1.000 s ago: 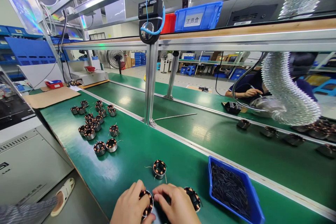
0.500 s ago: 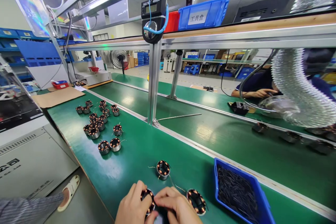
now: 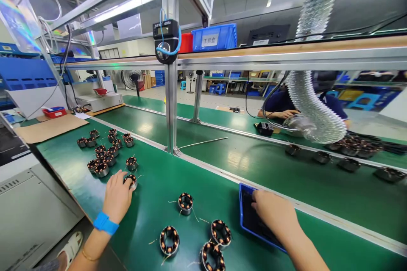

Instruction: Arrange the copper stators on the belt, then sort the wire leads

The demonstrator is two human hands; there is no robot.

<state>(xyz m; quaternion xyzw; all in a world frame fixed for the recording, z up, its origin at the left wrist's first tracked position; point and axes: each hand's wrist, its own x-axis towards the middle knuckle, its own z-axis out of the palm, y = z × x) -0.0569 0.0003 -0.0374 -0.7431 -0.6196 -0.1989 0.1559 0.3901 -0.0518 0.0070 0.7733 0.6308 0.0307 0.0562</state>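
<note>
At the left, my left hand [image 3: 118, 192], with a blue band at the wrist, is closed over a motor stator [image 3: 132, 183], a metal ring with copper windings and loose wire ends. Part of the stator is hidden under my fingers. My right hand [image 3: 271, 208] reaches into a blue tray [image 3: 241, 211] of thin black strips. Its fingertips are bent down among the strips, and what they hold is hidden. Between my hands, several stators stand on the green bench, among them one stator [image 3: 185, 203] farther back and another stator [image 3: 169, 240] nearer me.
More stators [image 3: 110, 159] cluster at the back left, near a brown cardboard sheet [image 3: 54, 128]. A metal post [image 3: 171, 110] rises from the bench, with a thin rod [image 3: 203, 142] beside it. Across the bench, a person [image 3: 282, 106] sits behind a silver duct [image 3: 314, 114].
My hands have parted from the stator they were working on, which now stands on the bench. The left hand has moved to the far-left stators, the right into the tray. The view has shifted right.
</note>
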